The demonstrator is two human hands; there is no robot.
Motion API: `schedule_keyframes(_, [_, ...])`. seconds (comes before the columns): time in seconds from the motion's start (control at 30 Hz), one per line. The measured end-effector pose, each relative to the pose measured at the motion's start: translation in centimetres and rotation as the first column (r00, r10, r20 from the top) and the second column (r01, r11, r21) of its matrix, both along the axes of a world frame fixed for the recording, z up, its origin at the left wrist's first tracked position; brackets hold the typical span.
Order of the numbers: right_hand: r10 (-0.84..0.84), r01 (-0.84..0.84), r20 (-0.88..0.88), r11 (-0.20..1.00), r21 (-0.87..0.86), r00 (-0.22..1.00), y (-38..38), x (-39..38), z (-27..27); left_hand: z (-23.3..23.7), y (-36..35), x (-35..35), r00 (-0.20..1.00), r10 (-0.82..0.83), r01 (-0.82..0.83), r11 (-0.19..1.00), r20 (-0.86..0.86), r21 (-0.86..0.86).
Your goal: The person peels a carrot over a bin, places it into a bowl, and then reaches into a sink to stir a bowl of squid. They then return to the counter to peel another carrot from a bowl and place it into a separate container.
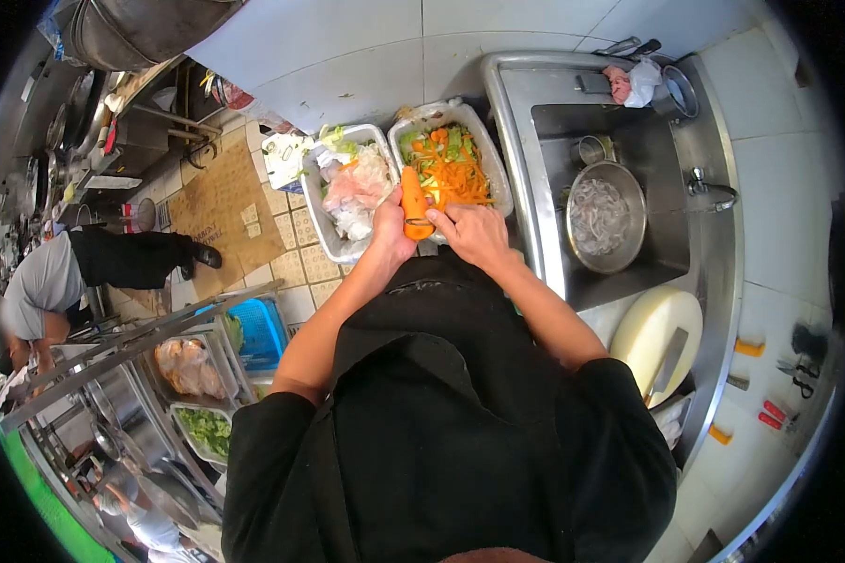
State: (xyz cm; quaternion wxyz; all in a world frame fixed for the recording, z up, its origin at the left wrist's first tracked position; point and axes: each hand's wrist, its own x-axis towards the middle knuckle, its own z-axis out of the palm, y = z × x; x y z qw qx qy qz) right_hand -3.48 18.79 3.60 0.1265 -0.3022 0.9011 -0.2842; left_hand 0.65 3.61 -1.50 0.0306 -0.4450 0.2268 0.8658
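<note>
An orange carrot (411, 192) stands out between my two hands, its pointed end away from me. My left hand (391, 225) is closed round its left side. My right hand (472, 233) is closed at the carrot's thick end, on a small dark tool that I cannot make out clearly. Just beyond my right hand, a white bin (498, 174) holds orange shreds and green scraps. Another white bin (321, 225), beyond my left hand, contains pale and pinkish plastic and some leaves.
A metal sink (662, 225) on the right holds a steel bowl (579, 230). Near it lie a round board (640, 328) and a knife (668, 361). Another person (42, 281) is at the far left, beside shelves with food trays and a blue basket (258, 328).
</note>
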Motion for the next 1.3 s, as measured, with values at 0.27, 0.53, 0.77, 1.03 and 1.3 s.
schedule_keyframes(0.27, [-0.110, 0.075, 0.149, 0.972, 0.221, 0.983, -1.6, -5.7, -5.6, 0.9, 0.7, 0.9, 0.973, -0.230, 0.230, 0.966, 0.013, -0.118])
schedule_keyframes(0.53, [-0.288, 0.246, 0.104, 0.922, 0.300, 0.952, -0.3, -12.1, -5.7, 0.4, 0.6, -0.1, 0.971, -0.240, 0.240, 0.970, -0.009, -0.040])
schedule_keyframes(0.77, [-0.022, 0.016, 0.082, 0.997, 0.076, 0.996, 0.7, -2.8, -1.4, -1.0, -0.3, -0.9, 0.998, -0.062, 0.062, 0.998, 0.016, -0.028])
schedule_keyframes(1.03, [-0.017, 0.009, 0.073, 0.995, 0.104, 0.997, 0.2, -2.4, -2.8, -0.6, 0.5, -1.5, 0.999, -0.023, 0.024, 0.999, 0.033, -0.034])
schedule_keyframes(1.3, [-0.258, 0.194, 0.168, 0.926, 0.324, 0.952, -0.3, -12.7, -5.1, 1.4, 1.4, -0.3, 0.963, -0.268, 0.268, 0.963, -0.005, -0.032])
